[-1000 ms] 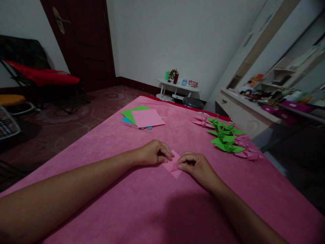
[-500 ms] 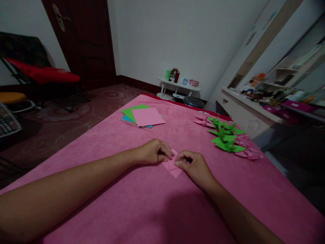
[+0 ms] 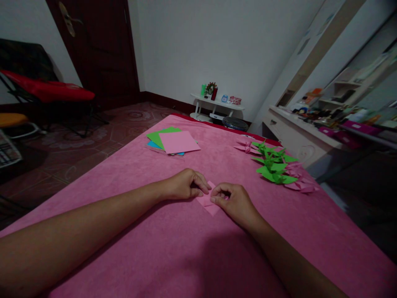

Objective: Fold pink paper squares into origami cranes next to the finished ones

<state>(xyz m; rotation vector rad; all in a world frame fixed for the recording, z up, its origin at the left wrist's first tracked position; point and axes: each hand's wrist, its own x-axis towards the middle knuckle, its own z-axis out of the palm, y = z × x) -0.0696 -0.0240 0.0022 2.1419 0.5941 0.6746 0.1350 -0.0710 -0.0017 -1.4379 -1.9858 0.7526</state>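
Note:
A small folded piece of pink origami paper [image 3: 212, 210] lies on the pink cloth [image 3: 149, 248] in front of me. My left hand [image 3: 190, 185] rests at its upper left side, fingers curled with the tips on the paper. From the right, my right hand [image 3: 233, 203] pinches a layer of the paper between thumb and forefinger. The hands partly cover the paper, so its full shape is hidden.
Beyond my left hand lies a stack of square sheets, a pink sheet [image 3: 179, 142] over green [image 3: 154, 138] and blue ones. Several folded green paper cranes [image 3: 276, 171] and pink ones [image 3: 300, 184] sit at right. A cluttered dresser [image 3: 297, 128] borders the right side.
The whole view has shifted slightly. Both hands keep nearly the same position on the folded pink paper.

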